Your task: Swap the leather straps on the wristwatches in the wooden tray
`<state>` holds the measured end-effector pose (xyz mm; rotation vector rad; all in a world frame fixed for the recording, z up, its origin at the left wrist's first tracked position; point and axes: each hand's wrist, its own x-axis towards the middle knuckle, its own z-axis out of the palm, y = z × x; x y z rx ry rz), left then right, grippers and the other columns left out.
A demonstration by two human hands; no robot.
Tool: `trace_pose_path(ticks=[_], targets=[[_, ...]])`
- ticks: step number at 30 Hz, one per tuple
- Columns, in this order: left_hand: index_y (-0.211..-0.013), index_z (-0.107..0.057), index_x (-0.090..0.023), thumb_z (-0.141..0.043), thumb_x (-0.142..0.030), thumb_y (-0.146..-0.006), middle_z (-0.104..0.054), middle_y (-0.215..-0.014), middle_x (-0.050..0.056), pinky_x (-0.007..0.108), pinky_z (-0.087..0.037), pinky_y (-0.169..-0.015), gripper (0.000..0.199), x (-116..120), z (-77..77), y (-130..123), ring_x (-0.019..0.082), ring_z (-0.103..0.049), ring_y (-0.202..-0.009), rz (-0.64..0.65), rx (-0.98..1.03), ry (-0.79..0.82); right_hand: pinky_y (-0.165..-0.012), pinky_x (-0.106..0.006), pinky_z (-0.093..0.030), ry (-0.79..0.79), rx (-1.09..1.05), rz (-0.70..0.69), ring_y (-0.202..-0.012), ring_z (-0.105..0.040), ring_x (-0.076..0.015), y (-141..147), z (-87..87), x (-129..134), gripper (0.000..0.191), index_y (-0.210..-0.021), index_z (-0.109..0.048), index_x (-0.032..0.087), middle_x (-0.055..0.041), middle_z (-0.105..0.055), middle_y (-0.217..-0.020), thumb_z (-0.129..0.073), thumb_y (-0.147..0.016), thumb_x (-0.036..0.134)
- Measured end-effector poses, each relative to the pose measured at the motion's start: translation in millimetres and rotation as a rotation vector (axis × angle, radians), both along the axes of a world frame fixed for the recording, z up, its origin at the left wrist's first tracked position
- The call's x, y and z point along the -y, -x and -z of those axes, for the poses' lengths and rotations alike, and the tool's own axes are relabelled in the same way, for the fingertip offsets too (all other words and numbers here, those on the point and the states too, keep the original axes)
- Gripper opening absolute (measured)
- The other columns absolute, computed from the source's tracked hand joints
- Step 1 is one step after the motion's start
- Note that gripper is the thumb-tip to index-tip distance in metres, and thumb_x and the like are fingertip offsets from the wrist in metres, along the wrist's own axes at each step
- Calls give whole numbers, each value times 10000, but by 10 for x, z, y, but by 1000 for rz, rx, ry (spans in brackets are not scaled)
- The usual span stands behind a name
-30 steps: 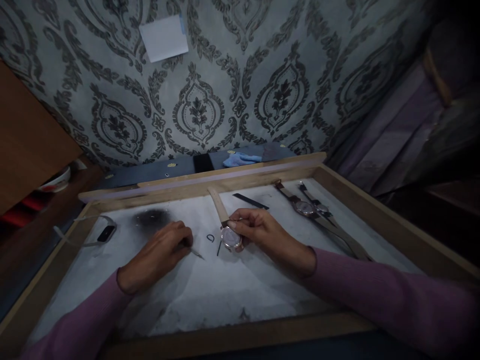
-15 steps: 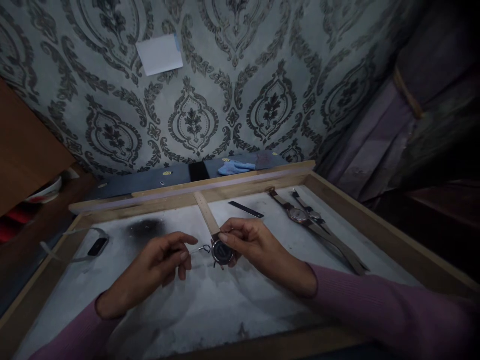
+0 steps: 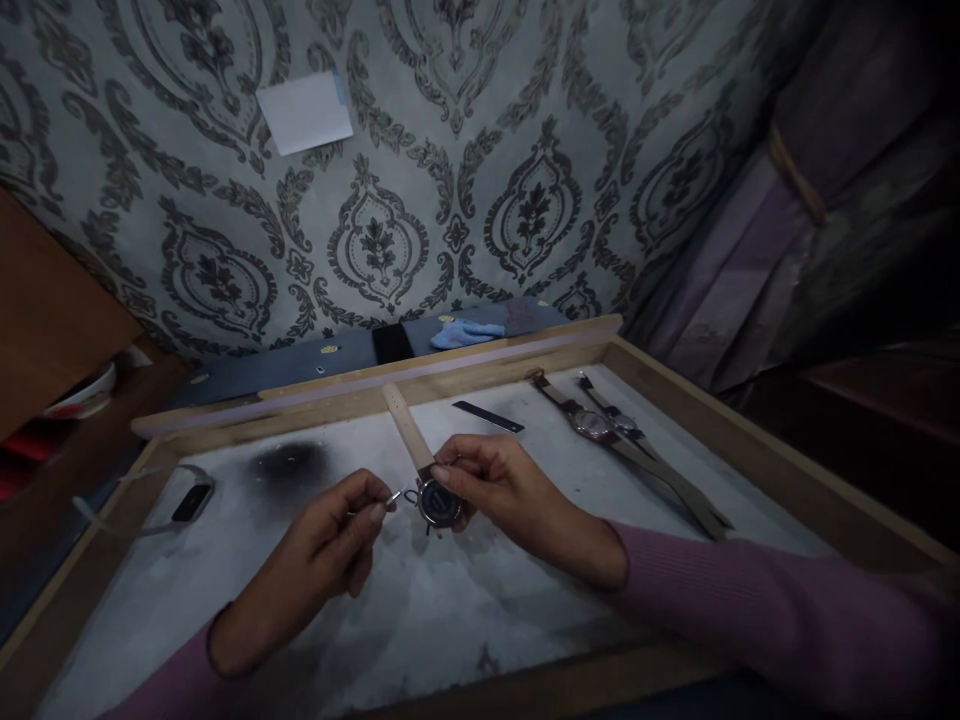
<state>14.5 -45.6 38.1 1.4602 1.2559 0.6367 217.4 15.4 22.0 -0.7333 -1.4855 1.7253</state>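
Observation:
My right hand (image 3: pixel 499 480) grips a wristwatch (image 3: pixel 440 503) by its case and lug end, with the dark round back facing up. Its pale strap (image 3: pixel 405 425) runs away toward the frame's far side. My left hand (image 3: pixel 319 555) is closed, thumb and forefinger pinching a small shiny metal piece (image 3: pixel 395 496) whose exact kind I cannot make out. Between that piece and the watch is a small dark loop (image 3: pixel 411 496). Fingers of the right hand hide part of the case's edge.
A wooden frame (image 3: pixel 517 347) borders the white surface. Two wristwatches (image 3: pixel 595 424) lie at right, a smartwatch (image 3: pixel 193 503) at left. A dark flat strip (image 3: pixel 488 416) lies beyond my hands. Behind the frame is a blue cloth (image 3: pixel 466 333), near the patterned wall.
My left thumb and forefinger have closed on the small metal piece, where the fingers were more spread before. The watch stays in my right hand. The whole view has shifted slightly.

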Motion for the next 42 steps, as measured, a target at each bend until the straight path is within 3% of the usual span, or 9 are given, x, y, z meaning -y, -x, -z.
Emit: trace_pose_path(ticks=[6,12,24,42], targets=[[-940,-528,-158,-425,-417,-938,-588,-582,-7,162,-369,-384,279,17,29,2,77,-467,-402,-11,-129,-161,-469,-189,-474,16,26,10,-523,-616,-98,10,-16,2,268,-766,-596,131,-24,-668,-649,-674,-790,386],[-912,-513,-173,-428,-371,-941,-627,-822,42,149,-412,-371,217,21,38,-30,106,-626,-532,-39,-51,-219,-472,-196,-467,-3,36,26,-524,-598,-94,5,-7,7,283,-759,-583,136,-13,-645,-636,-667,-796,403],[-860,-484,-173,-420,-300,-936,-614,-736,7,159,-315,-341,161,28,-19,-92,82,-621,-454,8,-47,-265,-482,-195,-471,-34,56,9,-540,-597,-94,11,2,23,252,-765,-586,134,-24,-651,-645,-639,-827,372],[-886,-501,-177,-447,-282,-940,-601,-746,-23,185,-416,-455,130,12,76,-48,72,-615,-453,-26,-102,-228,-498,-203,-474,-41,77,-15,-556,-608,-103,12,-4,26,255,-778,-590,126,-45,-677,-677,-628,-841,370]])
